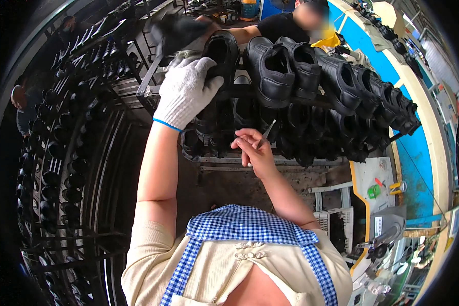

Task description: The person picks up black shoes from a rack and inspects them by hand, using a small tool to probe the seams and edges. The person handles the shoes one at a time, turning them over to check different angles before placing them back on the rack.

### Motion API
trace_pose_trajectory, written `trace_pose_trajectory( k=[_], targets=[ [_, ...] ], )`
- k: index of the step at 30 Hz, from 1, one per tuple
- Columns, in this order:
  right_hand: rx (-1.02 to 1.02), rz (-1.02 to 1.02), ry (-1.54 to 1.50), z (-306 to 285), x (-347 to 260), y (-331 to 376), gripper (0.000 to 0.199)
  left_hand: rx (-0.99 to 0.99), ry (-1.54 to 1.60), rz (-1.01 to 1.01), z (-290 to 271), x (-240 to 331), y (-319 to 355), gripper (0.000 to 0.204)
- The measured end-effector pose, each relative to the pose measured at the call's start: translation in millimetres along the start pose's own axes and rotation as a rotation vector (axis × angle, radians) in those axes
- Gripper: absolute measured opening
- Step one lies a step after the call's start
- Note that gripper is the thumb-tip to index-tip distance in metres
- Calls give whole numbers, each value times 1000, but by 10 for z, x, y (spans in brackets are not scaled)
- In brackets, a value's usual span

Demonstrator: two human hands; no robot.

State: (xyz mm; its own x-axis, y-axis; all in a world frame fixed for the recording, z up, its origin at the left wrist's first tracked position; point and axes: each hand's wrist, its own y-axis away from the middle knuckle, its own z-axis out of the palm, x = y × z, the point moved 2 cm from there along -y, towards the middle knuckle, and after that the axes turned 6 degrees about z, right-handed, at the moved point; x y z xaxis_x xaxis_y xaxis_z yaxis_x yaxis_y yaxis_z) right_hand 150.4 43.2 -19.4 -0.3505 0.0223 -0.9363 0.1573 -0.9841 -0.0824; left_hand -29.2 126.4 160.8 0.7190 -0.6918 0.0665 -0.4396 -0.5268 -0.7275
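Observation:
My left hand (186, 92), in a white knitted glove with a blue cuff, is closed on a black shoe (222, 50) at the left end of the rack's upper row. Its thumb presses near the shoe's side; the far fingers are partly hidden. My bare right hand (256, 153) is below that row, fingers curled round a slim metal tool (270, 128) with its narrow end pointing up. What kind of tool it is I cannot make out. Right of the held shoe, a pair of black shoes (276, 71) stands with heels toward me.
More black shoes (348, 84) run along the rack to the right, with another row below. A tall rack of shoes (50, 178) fills the left. Beyond the rack a person in black (285, 26) works. At right stands a white table (375, 176) with a machine (390, 227).

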Motion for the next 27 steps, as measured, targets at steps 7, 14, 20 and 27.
trace_pose_trajectory(
  k=[7,14,20,27],
  targets=[
    [-28,-365,234,261,-162,-122,94,-8,140,184,-307,342,202,29],
    [-112,-820,565,612,-730,46,101,473,1064,-646,-677,842,1133,38],
    [-516,-762,521,681,-863,-9,96,118,1361,-808,-1055,888,1408,45],
    [-606,-387,497,752,-665,59,67,237,1272,-1175,-842,951,1825,38]
  ],
)
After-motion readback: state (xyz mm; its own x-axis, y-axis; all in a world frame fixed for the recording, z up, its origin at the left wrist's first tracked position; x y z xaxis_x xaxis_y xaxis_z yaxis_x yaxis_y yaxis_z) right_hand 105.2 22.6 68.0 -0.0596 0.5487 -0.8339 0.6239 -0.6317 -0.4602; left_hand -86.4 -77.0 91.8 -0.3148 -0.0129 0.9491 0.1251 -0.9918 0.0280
